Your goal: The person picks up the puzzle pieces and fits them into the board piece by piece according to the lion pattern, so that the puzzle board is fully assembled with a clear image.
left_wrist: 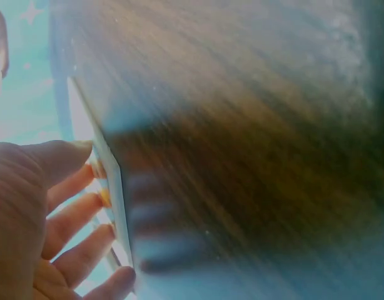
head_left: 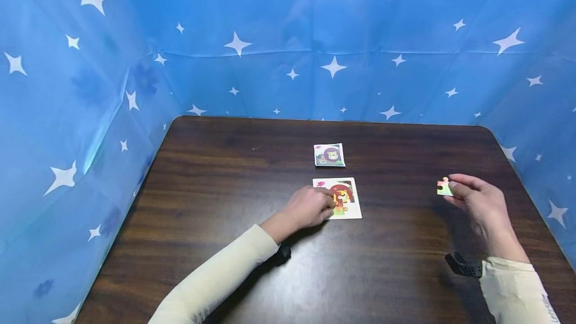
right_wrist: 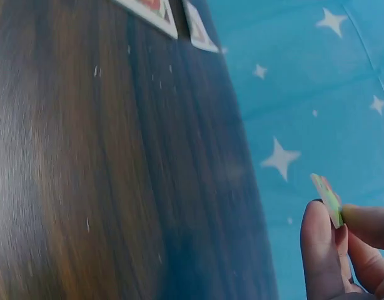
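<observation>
Between thumb and fingers my right hand (head_left: 486, 206) pinches a jigsaw piece (head_left: 443, 187), green with some pink and orange, held above the right side of the table. My left hand (head_left: 310, 206) rests its fingertips on the left part of a square lion jigsaw puzzle (head_left: 355, 210) with a white border, hiding part of the picture. In the left wrist view the fingers (left_wrist: 79, 255) lie fairly straight over the puzzle's face, with the thumb near its edge. Behind the puzzle lies a small lion picture card (head_left: 329, 155).
The dark wooden table (head_left: 216, 174) has rounded far corners. A blue curtain (head_left: 288, 24) with white stars surrounds its back and sides. A black wrist strap (head_left: 463, 265) sits at the right wrist.
</observation>
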Tool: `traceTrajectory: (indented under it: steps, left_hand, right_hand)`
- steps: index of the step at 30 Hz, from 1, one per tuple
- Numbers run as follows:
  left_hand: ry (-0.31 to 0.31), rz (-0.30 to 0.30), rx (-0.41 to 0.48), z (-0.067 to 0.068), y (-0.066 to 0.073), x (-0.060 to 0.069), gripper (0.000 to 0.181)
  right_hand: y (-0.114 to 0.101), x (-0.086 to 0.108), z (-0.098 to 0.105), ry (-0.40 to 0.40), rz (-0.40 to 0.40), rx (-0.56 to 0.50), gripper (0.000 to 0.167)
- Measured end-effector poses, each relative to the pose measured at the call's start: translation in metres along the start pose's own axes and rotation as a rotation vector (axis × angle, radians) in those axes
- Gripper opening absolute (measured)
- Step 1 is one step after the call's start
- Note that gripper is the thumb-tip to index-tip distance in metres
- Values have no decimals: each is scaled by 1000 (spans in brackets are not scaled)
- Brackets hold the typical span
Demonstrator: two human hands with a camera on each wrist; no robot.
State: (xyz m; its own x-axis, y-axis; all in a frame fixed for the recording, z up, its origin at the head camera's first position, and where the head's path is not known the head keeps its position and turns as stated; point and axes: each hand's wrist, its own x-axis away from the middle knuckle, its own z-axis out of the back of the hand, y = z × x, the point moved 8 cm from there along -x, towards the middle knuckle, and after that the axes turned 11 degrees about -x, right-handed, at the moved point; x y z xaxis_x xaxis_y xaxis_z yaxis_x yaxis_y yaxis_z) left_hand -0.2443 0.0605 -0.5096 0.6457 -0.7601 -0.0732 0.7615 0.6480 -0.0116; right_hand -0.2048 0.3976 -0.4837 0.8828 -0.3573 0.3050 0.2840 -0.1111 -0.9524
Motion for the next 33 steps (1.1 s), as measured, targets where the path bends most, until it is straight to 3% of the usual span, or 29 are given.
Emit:
traceTrajectory:
  steps: [6, 12, 21, 33]
  left_hand:
    - [13, -16, 14, 1, -5, 2, 11]
    - [-7, -1, 28, 1, -8, 2, 10]
    - [-56, 9, 38, -3, -7, 3, 11]
    - [-39, -28, 23, -3, -7, 4, 11]
  right_hand:
    - [7, 0, -39, -71, -44, -124, 28]
    - [21, 2, -69, -128, -99, -91, 31]
    - [35, 6, -93, -150, -145, -81, 32]
    - [43, 7, -125, -164, -163, -125, 31]
